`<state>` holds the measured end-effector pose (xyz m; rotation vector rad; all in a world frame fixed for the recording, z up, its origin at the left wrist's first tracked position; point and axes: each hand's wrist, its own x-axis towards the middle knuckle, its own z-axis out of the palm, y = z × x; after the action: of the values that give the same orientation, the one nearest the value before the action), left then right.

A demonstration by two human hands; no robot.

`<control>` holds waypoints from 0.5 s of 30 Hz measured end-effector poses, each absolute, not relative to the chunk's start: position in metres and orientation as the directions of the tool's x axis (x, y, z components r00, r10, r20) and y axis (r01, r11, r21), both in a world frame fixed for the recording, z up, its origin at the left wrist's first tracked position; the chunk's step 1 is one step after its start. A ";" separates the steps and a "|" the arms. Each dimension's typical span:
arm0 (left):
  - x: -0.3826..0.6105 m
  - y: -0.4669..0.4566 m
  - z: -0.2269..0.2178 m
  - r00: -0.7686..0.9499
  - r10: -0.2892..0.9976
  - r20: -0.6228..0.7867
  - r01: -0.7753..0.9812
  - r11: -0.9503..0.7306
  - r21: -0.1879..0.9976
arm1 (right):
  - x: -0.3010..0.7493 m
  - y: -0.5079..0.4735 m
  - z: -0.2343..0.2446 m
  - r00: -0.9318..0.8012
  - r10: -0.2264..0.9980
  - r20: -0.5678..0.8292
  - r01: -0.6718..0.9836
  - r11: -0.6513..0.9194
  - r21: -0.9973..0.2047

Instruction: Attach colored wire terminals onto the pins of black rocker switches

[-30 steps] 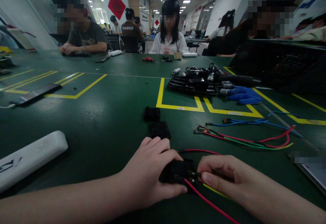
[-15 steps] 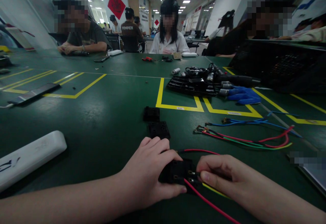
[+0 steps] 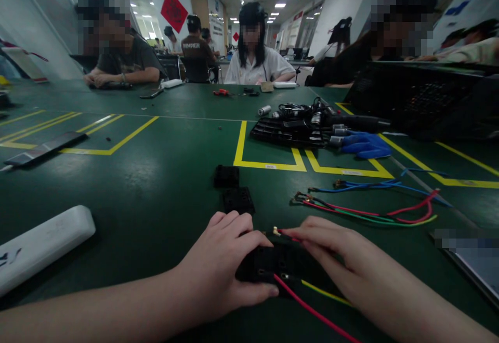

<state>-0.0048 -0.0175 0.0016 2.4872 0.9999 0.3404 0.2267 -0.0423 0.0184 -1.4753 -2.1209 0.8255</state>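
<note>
My left hand (image 3: pixel 228 262) is wrapped over a black plastic terminal block (image 3: pixel 270 260), pressing it against the table. A red wire (image 3: pixel 312 307) and a yellow-green wire (image 3: pixel 325 292) run out of the block's near side toward the right. Between thumb and fingers, my right hand (image 3: pixel 337 252) pinches the end of another red wire with a brass terminal (image 3: pixel 277 231). That terminal is just beyond the block's far edge, apart from it. Past my left fingertips lie two more black blocks (image 3: pixel 237 200), one behind the other.
Blue wires (image 3: pixel 362 187) and a bundle of red and green wires (image 3: pixel 366 212) lie at right. Behind them are black tools and blue gloves (image 3: pixel 364 145). A white case (image 3: pixel 50 244) is at left, a phone (image 3: pixel 468 265) at right. Several people sit around.
My right hand has left the block's near right side and moved up and left, now pinching the red wire's brass-tipped end. My left hand keeps its hold. The view shifted slightly.
</note>
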 end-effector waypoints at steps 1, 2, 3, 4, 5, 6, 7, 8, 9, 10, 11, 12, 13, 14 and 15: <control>-0.005 -0.017 0.002 0.709 0.702 0.065 0.594 -0.644 0.482 | 0.227 -0.044 0.015 -0.356 0.934 -0.009 0.703 0.262 -0.661; -0.005 -0.017 0.002 0.708 0.703 0.066 0.593 -0.642 0.487 | 0.228 -0.045 0.012 -0.361 0.932 -0.008 0.719 0.273 -0.640; -0.006 -0.017 0.002 0.707 0.704 0.065 0.590 -0.639 0.493 | 0.228 -0.047 0.010 -0.361 0.933 0.010 0.734 0.290 -0.614; -0.006 -0.018 0.002 0.706 0.705 0.065 0.588 -0.635 0.501 | 0.229 -0.048 0.010 -0.363 0.931 0.043 0.746 0.318 -0.586; -0.006 -0.018 0.002 0.707 0.705 0.064 0.585 -0.633 0.507 | 0.229 -0.049 0.011 -0.366 0.927 0.086 0.756 0.350 -0.553; -0.007 -0.018 0.003 0.708 0.704 0.065 0.582 -0.632 0.511 | 0.229 -0.050 0.013 -0.374 0.917 0.135 0.763 0.387 -0.518; -0.007 -0.018 0.003 0.708 0.703 0.068 0.580 -0.633 0.513 | 0.229 -0.051 0.017 -0.388 0.904 0.181 0.767 0.425 -0.480; -0.007 -0.018 0.003 0.708 0.702 0.073 0.577 -0.635 0.513 | 0.229 -0.053 0.020 -0.407 0.886 0.223 0.767 0.464 -0.444; -0.007 -0.019 0.003 0.707 0.703 0.079 0.576 -0.636 0.514 | 0.229 -0.054 0.023 -0.435 0.865 0.250 0.762 0.501 -0.411; -0.007 -0.019 0.003 0.705 0.704 0.086 0.573 -0.637 0.515 | 0.230 -0.056 0.024 -0.474 0.838 0.271 0.745 0.545 -0.385; -0.008 -0.020 0.003 0.705 0.703 0.092 0.569 -0.638 0.519 | 0.232 -0.059 0.024 -0.519 0.807 0.282 0.723 0.591 -0.358; -0.008 -0.020 0.003 0.705 0.702 0.099 0.563 -0.640 0.523 | 0.234 -0.062 0.022 -0.571 0.773 0.278 0.699 0.635 -0.330; -0.008 -0.021 0.002 0.705 0.701 0.109 0.557 -0.641 0.528 | 0.236 -0.066 0.018 -0.622 0.713 0.324 0.649 0.701 -0.296; -0.008 -0.021 0.002 0.704 0.700 0.120 0.550 -0.644 0.532 | 0.239 -0.071 0.013 -0.660 0.676 0.328 0.642 0.734 -0.221; -0.008 -0.021 0.002 0.702 0.700 0.129 0.545 -0.646 0.535 | 0.240 -0.076 0.008 -0.663 0.653 0.365 0.657 0.742 -0.134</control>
<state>-0.0077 -0.0210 0.0016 2.4475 0.9570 0.4515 0.2401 -0.0757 0.0075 -1.0048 -2.5517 -0.0133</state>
